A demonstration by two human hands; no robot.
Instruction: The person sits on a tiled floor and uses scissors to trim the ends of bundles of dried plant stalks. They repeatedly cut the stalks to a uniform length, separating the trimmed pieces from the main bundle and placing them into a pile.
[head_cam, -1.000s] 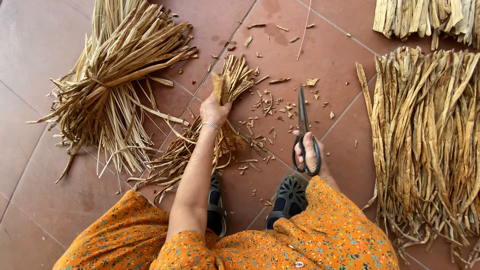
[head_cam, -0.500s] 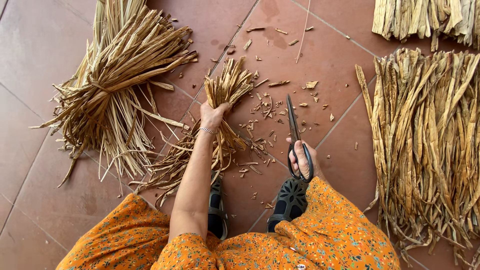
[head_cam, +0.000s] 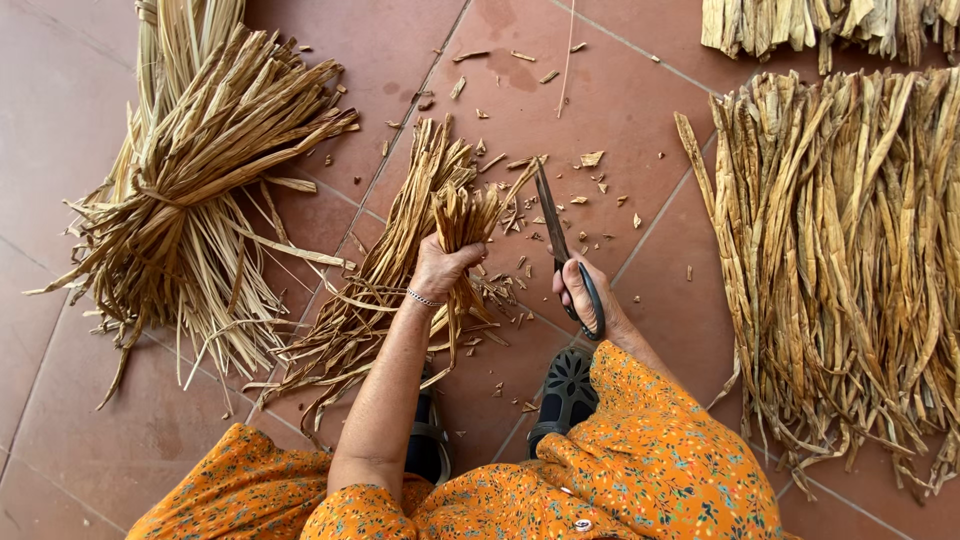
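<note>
My left hand (head_cam: 443, 266) grips a small bunch of dried straw-coloured leaf strips (head_cam: 468, 215), their cut ends pointing up and away from me. My right hand (head_cam: 585, 290) holds black-handled scissors (head_cam: 556, 235), fingers through the loops, blades pointing up-left toward the bunch's tips. More loose strips (head_cam: 375, 290) lie on the floor under and left of the held bunch. Small cut-off scraps (head_cam: 590, 160) are scattered on the tiles around the scissors.
A large tied bundle of strips (head_cam: 190, 190) lies at the left. A wide layer of long dried leaves (head_cam: 840, 250) covers the floor at the right, with another pile (head_cam: 820, 25) at top right. My dark sandals (head_cam: 565, 390) rest on terracotta tiles (head_cam: 90, 440).
My left hand has stayed on the bunch while the scissors in my right hand swung left, their tips now close to the bunch's cut ends.
</note>
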